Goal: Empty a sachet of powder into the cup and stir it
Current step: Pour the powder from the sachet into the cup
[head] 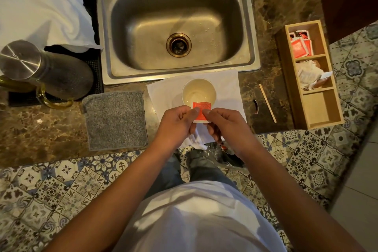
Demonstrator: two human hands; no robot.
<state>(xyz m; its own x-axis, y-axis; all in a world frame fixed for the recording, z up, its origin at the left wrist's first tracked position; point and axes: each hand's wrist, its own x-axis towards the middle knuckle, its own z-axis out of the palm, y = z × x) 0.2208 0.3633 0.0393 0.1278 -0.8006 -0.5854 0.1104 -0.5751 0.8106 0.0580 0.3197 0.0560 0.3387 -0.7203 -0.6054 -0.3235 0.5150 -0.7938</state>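
Observation:
A white paper cup with clear liquid stands on a white napkin at the counter's front, just below the sink. I hold a small red sachet upright over the cup's near rim. My left hand pinches its left side and my right hand pinches its right side, thumbs nearly touching at the sachet's middle. A wooden stir stick lies on the counter to the right of the napkin.
A steel sink fills the back. A wooden organiser at the right holds red sachets and crumpled wrappers. A grey cloth lies left of the napkin, with a steel kettle beyond it.

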